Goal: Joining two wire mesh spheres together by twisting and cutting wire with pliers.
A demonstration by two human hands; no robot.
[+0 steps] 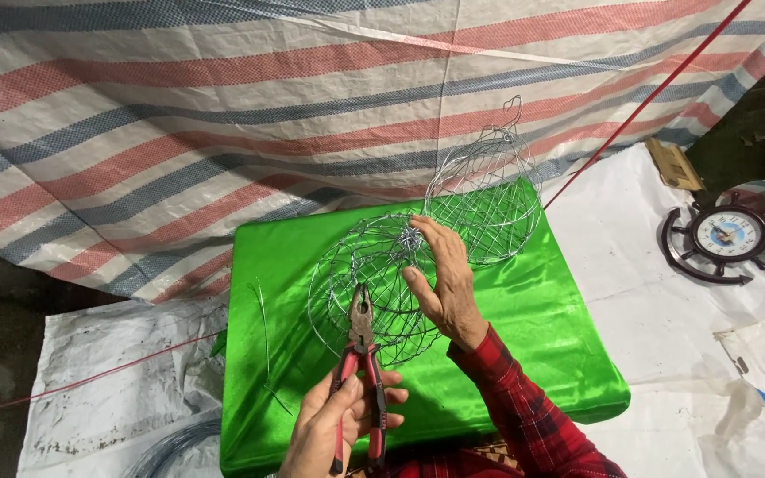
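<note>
Left hand (340, 423) closed round red-handled pliers (360, 372), near centre, jaws up | right hand (440, 279) spread, fingertips on wire ball frame (369, 288) mid green cushion (524, 310) | second wire frame (486, 208) far right, touching first | ship-wheel clock (726, 235) far right | striped tarp (179, 115) behind

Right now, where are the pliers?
In the head view, the pliers are low and centre, held upright in the left hand, with their tip against the near wire frame on the green cloth, left of the right hand.
</note>
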